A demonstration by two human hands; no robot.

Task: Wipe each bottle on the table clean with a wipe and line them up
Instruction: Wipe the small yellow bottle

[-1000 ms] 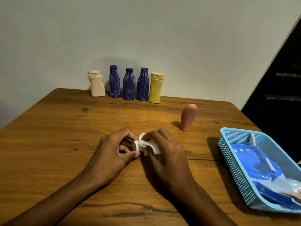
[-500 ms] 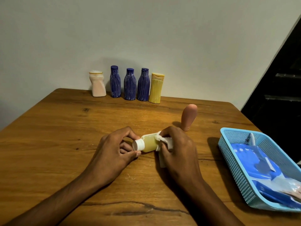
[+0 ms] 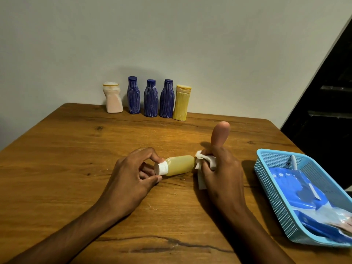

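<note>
Wipe [image 3: 204,161] slid off yellowish bottle's [image 3: 178,165] base end.

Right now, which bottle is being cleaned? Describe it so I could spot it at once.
On the wooden table, look near the middle, in front of the upright row by the wall. Between the left hand and right hand is a small pale-yellow bottle with a white cap. It alone lies sideways.

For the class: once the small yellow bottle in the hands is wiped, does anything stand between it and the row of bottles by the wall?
Nothing visible does. The bare table lies between the small bottle and the row's end by the yellow bottle; the pink bottle stands off to the right.
</note>
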